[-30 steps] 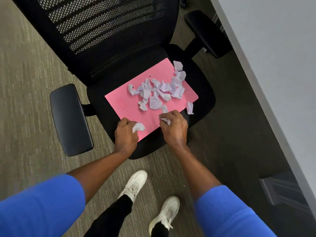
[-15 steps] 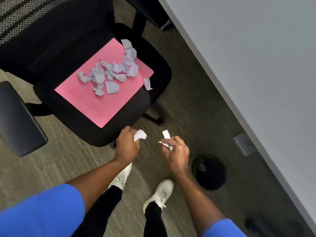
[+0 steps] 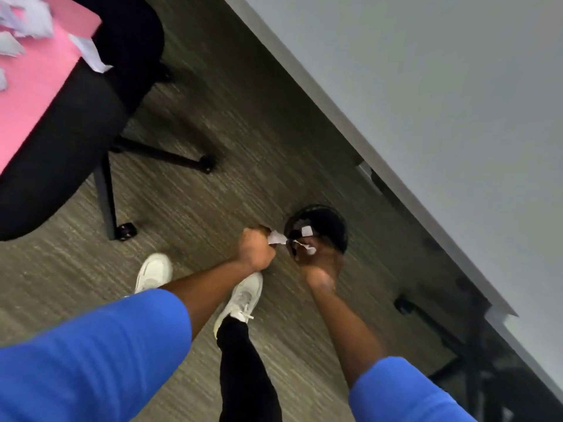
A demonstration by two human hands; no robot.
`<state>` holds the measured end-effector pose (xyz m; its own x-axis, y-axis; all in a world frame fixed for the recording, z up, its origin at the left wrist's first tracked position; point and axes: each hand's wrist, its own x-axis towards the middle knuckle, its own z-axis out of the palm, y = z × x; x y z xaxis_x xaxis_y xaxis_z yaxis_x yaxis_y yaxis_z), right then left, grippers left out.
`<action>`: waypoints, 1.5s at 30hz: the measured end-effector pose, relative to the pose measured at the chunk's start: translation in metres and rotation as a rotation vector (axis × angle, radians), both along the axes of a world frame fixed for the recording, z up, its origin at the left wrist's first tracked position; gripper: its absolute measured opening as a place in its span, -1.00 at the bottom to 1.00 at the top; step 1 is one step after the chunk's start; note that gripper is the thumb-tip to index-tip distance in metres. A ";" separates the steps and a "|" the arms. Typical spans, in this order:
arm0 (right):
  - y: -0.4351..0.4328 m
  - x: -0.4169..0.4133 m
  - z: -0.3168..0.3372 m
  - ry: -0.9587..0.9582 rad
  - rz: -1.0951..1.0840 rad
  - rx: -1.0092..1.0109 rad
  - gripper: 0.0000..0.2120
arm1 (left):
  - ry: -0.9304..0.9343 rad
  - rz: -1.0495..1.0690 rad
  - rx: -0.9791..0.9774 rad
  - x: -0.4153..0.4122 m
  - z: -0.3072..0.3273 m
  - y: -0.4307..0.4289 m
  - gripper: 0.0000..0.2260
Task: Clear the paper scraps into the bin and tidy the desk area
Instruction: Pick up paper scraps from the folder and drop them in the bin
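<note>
A round black bin [image 3: 330, 222] stands on the carpet beside the desk. My right hand [image 3: 315, 254] hovers over its near rim, closed on pale paper scraps [image 3: 306, 231] that stick out of the fingers. My left hand [image 3: 257, 246] is just left of the bin, fisted on another white scrap [image 3: 276, 238]. At the top left, more torn scraps [image 3: 33, 18] lie on a pink sheet [image 3: 33, 83] resting on the black chair seat [image 3: 79, 123].
The grey desk top [image 3: 441, 102] runs diagonally across the right side, its edge above the bin. Chair legs with castors [image 3: 125, 229] spread over the carpet. My white shoes [image 3: 240, 296] stand below the hands. Dark desk legs [image 3: 466, 339] are at the lower right.
Both hands carried their scraps away from the chair and down to the bin. The view swung right, so the chair now sits at the top left corner.
</note>
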<state>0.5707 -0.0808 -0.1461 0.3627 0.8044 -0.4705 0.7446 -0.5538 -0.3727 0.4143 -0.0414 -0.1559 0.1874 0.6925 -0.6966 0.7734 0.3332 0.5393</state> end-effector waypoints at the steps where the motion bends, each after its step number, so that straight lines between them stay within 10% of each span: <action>1: -0.002 0.014 -0.007 -0.020 -0.021 0.010 -0.81 | -0.005 -0.012 -0.020 0.015 -0.007 0.000 -0.69; 19: 0.016 0.126 -0.143 0.403 -0.477 -0.043 -0.78 | -0.105 -0.131 -0.211 0.138 -0.126 0.020 -0.49; 29: 0.023 0.134 -0.117 -0.069 -0.170 -0.110 -0.50 | -0.035 -0.327 -0.201 0.081 -0.112 -0.001 -0.60; 45: 0.029 -0.003 -0.060 0.034 -0.003 -0.104 -0.64 | 0.035 0.069 -0.149 -0.052 -0.021 0.017 -0.73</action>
